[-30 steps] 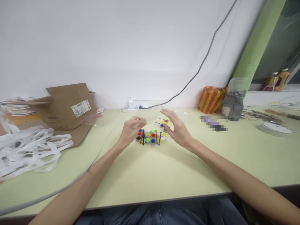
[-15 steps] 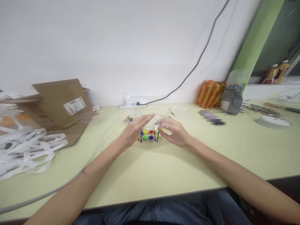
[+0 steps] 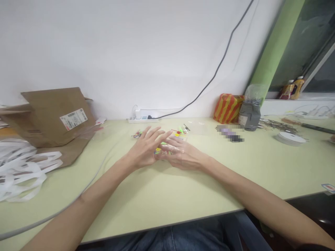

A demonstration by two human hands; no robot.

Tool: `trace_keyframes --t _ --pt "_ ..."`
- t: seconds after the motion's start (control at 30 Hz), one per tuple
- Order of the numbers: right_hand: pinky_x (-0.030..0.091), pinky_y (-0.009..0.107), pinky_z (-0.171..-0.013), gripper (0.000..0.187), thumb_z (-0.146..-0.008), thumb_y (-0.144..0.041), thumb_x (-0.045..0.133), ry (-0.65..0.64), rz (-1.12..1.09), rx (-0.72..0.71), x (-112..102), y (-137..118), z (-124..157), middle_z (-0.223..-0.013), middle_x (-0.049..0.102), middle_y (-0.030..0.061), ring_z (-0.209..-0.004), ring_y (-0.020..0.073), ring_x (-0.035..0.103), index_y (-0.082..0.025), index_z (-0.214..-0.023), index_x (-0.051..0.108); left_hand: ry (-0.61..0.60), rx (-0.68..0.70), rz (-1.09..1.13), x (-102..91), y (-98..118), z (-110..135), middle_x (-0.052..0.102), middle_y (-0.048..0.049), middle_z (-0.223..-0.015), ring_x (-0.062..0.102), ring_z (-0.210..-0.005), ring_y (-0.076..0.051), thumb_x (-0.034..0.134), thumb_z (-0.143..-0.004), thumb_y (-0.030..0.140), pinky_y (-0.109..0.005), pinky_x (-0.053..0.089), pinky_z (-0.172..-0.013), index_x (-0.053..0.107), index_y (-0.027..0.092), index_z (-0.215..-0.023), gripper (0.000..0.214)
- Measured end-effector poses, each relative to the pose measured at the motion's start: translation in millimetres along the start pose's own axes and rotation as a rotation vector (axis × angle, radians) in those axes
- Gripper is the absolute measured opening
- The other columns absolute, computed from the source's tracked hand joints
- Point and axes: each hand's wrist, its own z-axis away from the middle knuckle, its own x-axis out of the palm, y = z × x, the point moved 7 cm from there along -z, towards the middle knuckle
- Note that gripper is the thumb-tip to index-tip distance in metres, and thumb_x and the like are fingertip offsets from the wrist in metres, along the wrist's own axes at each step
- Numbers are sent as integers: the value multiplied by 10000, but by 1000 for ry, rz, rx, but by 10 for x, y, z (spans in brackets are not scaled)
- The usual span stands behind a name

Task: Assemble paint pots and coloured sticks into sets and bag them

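Note:
My left hand (image 3: 146,148) lies with its fingers stretched out and spread, over the left side of a small clear pack of coloured round pieces (image 3: 160,150) on the pale green table (image 3: 167,195). My right hand (image 3: 180,153) rests flat over the pack's right side, fingers extended and meeting the left hand's. The pack is almost wholly hidden under both hands; only bits of yellow and green show between them. Just beyond the fingertips lie loose small coloured sticks and pieces (image 3: 179,131), and a few more (image 3: 137,134) to the left.
A folded cardboard box (image 3: 54,116) and a heap of white paper strips (image 3: 21,170) are at left. A white power strip (image 3: 142,118) with a grey cable sits by the wall. At right stand a striped orange bag (image 3: 227,108), a grey pouch (image 3: 249,113) and a tape roll (image 3: 289,137).
Both hands have come together and flattened over the pack, covering it. The left hand slid right across it; the right hand lowered onto it. The view shifted to the right.

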Motion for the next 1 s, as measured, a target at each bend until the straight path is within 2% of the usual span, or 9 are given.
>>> trace_keyframes --t 0.1,0.2,0.27,0.33,0.47,0.6,0.73,0.9,1.0 --pt "440 453 -1051 374 -926 -136 526 121 -6 126 -120 175 53 -1343 626 103 -1299 249 521 -252 -1264 635 91 -66 36 -47 -124 9 593 -114 -1316 516 -1283 -346 704 -788 285 -556 264 -1174 340 292 -1547 842" --pt "478 393 -875 275 -932 -109 483 258 17 461 -226 566 240 -1025 720 101 -989 237 621 -207 -1075 697 140 -134 34 -63 -236 27 601 -118 -1258 544 -1192 -335 696 -813 368 -523 328 -1122 358 279 -1532 800" --pt "457 365 -806 201 -934 -150 518 186 9 661 -168 800 377 -888 717 84 -882 235 612 -202 -952 712 137 -161 3 -48 -290 43 590 -118 -1270 532 -1189 -332 683 -808 329 -503 337 -1105 345 277 -1532 800" --pt "430 330 -741 157 -931 -247 583 15 -38 825 -19 965 506 -832 715 76 -821 228 611 -203 -852 711 142 -185 -24 -37 -335 62 578 -116 -1284 520 -1196 -332 674 -791 284 -493 335 -1099 328 276 -1534 819" --pt "370 273 -621 216 -911 -351 632 -232 -185 1008 281 1057 706 -838 738 74 -750 199 636 -197 -777 702 177 -230 -13 -38 -391 87 549 -111 -1341 503 -1217 -343 691 -734 242 -500 323 -1103 346 284 -1512 852" --pt "370 258 -613 152 -874 -256 633 -232 -254 1047 391 1059 751 -818 745 63 -732 186 645 -186 -750 684 245 -272 41 -78 -400 98 539 -111 -1373 484 -1252 -358 728 -691 218 -513 308 -1116 408 281 -1454 830" --pt "400 254 -654 148 -884 -246 602 -61 -351 993 255 1071 645 -786 725 43 -715 168 626 -181 -763 658 330 -334 97 -136 -419 119 552 -107 -1341 484 -1258 -352 727 -711 213 -515 328 -1115 437 263 -1400 750" --pt "435 261 -680 147 -950 -276 528 362 -395 887 -352 1103 397 -798 685 30 -721 157 598 -190 -864 609 400 -355 234 -159 -445 146 507 -110 -1370 485 -1278 -310 709 -737 191 -475 366 -1117 351 268 -1455 806" --pt "442 274 -695 128 -976 -254 496 564 -335 737 -787 1044 185 -809 648 17 -737 157 586 -205 -897 585 439 -417 322 -146 -495 173 535 -102 -1292 526 -1216 -288 709 -740 211 -457 402 -1086 403 262 -1405 733"
